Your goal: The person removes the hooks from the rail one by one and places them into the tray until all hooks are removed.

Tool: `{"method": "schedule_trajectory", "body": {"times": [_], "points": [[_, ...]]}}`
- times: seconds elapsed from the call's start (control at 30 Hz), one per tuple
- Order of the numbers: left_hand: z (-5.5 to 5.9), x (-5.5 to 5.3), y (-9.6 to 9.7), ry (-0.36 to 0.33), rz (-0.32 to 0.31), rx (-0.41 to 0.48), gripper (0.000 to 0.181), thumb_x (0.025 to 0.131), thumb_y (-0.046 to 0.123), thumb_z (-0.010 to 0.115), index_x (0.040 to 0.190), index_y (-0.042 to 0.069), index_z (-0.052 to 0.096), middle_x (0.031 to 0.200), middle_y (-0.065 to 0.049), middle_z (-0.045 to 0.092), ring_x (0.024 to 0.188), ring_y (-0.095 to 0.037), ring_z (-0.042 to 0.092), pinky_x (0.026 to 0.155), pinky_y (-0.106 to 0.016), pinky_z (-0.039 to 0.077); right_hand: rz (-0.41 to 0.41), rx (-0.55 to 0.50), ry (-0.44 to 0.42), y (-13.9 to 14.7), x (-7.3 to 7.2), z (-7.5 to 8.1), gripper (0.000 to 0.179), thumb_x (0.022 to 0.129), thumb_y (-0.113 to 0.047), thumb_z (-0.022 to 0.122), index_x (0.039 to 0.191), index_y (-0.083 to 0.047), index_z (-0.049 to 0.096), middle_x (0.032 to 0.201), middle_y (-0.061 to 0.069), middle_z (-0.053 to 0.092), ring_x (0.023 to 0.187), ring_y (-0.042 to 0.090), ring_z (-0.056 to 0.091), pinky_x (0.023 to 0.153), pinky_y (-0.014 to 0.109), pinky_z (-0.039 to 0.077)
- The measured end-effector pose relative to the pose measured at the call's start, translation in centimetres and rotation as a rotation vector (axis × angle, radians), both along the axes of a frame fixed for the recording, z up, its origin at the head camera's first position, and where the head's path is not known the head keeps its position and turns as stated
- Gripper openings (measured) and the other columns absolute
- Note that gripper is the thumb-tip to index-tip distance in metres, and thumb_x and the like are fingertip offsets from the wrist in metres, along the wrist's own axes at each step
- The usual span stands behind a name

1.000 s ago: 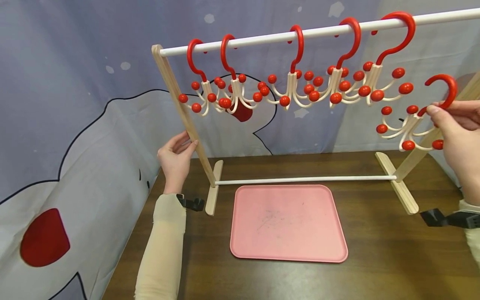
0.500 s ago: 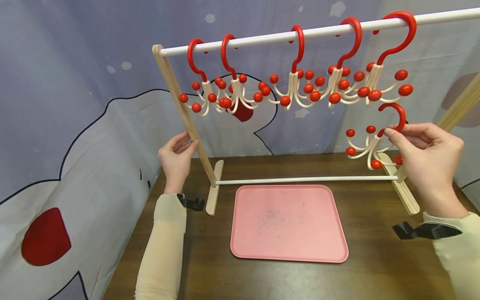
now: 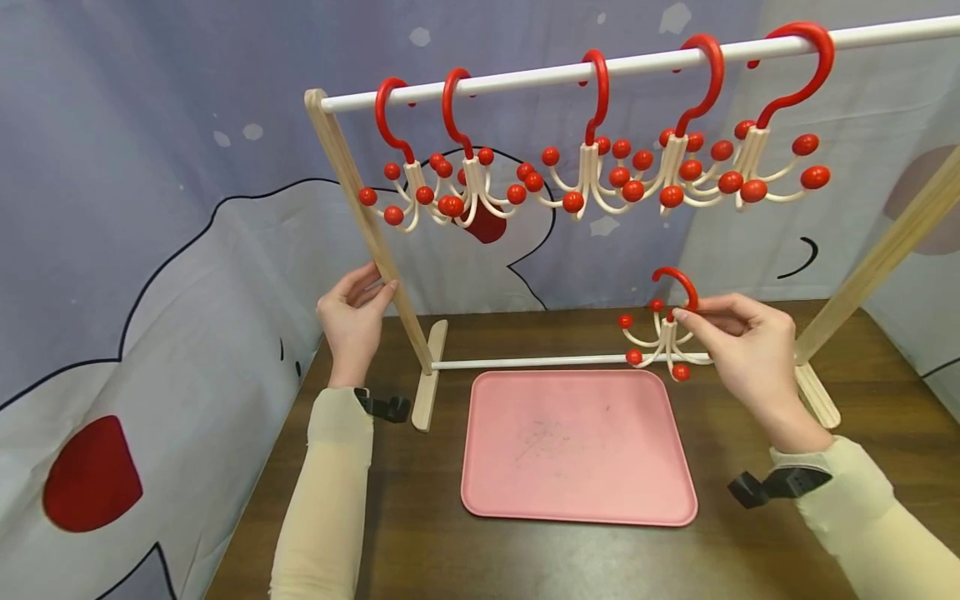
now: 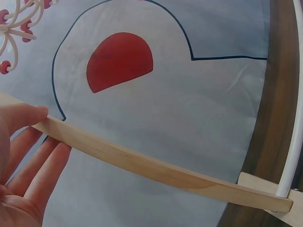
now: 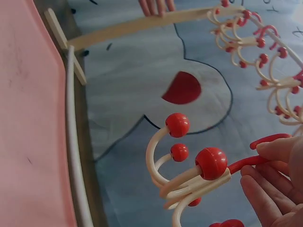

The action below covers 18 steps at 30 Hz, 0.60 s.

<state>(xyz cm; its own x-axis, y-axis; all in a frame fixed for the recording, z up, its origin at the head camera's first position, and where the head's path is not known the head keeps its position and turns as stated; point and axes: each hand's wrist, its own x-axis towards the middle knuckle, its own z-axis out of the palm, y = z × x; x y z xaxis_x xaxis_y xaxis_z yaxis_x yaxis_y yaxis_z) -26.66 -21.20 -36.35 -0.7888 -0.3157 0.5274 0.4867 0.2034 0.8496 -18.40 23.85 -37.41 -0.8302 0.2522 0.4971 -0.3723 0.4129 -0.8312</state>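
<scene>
My right hand [image 3: 750, 354] pinches the red hook of a cream multi-arm hanger [image 3: 667, 335] by its lower end. Red balls tip its curved arms, and it hangs just above the back right corner of the pink tray [image 3: 577, 450]. In the right wrist view the thumb and fingers close on the red hook, with the hanger's arms [image 5: 189, 187] pointing away from the hand. At the left, my left hand [image 3: 351, 312] holds the rack's wooden post [image 3: 401, 304] between thumb and fingers, also visible in the left wrist view.
Several matching hangers, one of them a cream hanger [image 3: 588, 171], hang from the white top rod [image 3: 525, 81]. A lower white rod [image 3: 525, 362] joins the rack's feet behind the tray. The right post [image 3: 877, 271] leans beyond my right hand. A patterned curtain [image 3: 210, 275] backs the brown table [image 3: 420, 517].
My right hand has carried the hanger left and down, from beside the right post to above the tray's back right corner. The left hand stays on the post.
</scene>
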Motion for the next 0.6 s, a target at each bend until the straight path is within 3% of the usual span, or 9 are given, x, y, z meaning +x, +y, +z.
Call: {"method": "schedule_trajectory", "body": {"times": [0.23, 0.37, 0.6], "points": [[0.0, -0.1, -0.1, 0.002, -0.006, 0.002, 0.033, 0.084, 0.0, 0.083, 0.117, 0.0, 0.075, 0.111, -0.016, 0.074, 0.092, -0.021, 0.074, 0.085, -0.03, 0.062, 0.17, -0.094, -0.086, -3.3, 0.2, -2.6, 0.02, 0.084, -0.001, 0.084, 0.099, 0.008, 0.075, 0.09, 0.011, 0.077, 0.078, 0.01, 0.075, 0.067, 0.019, 0.061], [0.0, -0.1, -0.1, 0.011, 0.005, -0.019, 0.032, 0.085, 0.001, 0.083, 0.117, 0.0, 0.075, 0.111, -0.015, 0.074, 0.092, -0.022, 0.074, 0.084, -0.03, 0.062, 0.243, -0.138, -0.138, -5.1, 0.4, -3.7, 0.02, 0.085, -0.002, 0.084, 0.098, 0.007, 0.073, 0.092, 0.017, 0.076, 0.079, 0.015, 0.075, 0.063, 0.026, 0.063], [-0.1, 0.0, 0.0, 0.002, 0.003, -0.021, 0.033, 0.085, 0.001, 0.083, 0.117, -0.001, 0.075, 0.111, -0.016, 0.074, 0.092, -0.022, 0.074, 0.085, -0.029, 0.061, 0.339, -0.187, -0.215, -7.5, 0.6, -5.9, 0.019, 0.084, 0.0, 0.084, 0.095, 0.009, 0.07, 0.095, 0.022, 0.074, 0.08, 0.009, 0.074, 0.07, 0.024, 0.063]]}}
